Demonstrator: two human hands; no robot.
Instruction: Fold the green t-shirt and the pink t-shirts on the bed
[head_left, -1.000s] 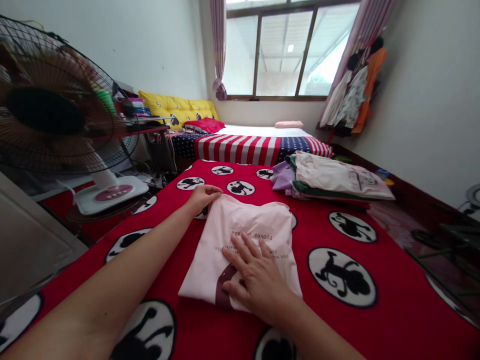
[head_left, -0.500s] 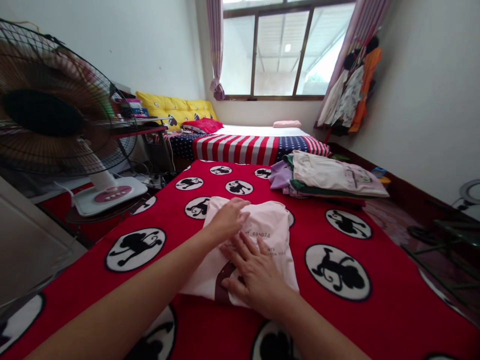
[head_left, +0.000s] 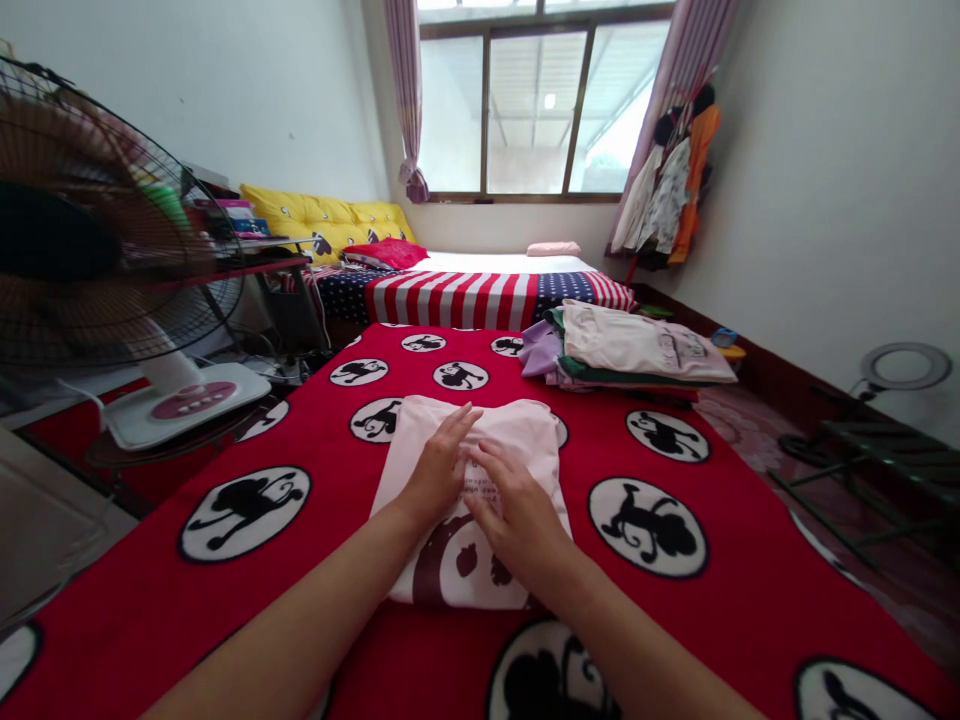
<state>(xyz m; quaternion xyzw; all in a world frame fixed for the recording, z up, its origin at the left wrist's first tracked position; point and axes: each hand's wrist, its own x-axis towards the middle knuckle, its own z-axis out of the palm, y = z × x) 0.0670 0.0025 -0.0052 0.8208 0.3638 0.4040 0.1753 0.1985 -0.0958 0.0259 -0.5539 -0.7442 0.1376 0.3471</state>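
A pale pink T-shirt [head_left: 529, 425] with brown print lies folded on the red blanket [head_left: 315, 560] patterned with black monkeys in white circles. My left hand [head_left: 442, 460] rests on the middle of the shirt, fingers stretched toward its far edge. Close beside it, my right hand [head_left: 517, 505] lies on the print with its fingers extended. Both hands are open, and neither grips the cloth. Part of the lettering and of the picture is hidden beneath them.
A stack of folded clothes [head_left: 637, 345] sits at the blanket's far right. An electric fan [head_left: 184, 395] stands to the left. Behind are a bed with a striped cover [head_left: 450, 300] and a window. A ring light [head_left: 904, 368] and a dark metal rack [head_left: 885, 450] are at right.
My right hand has moved up the shirt, close to my left hand, showing more of the brown picture. The left hand has shifted slightly. The view has turned a little to the right.
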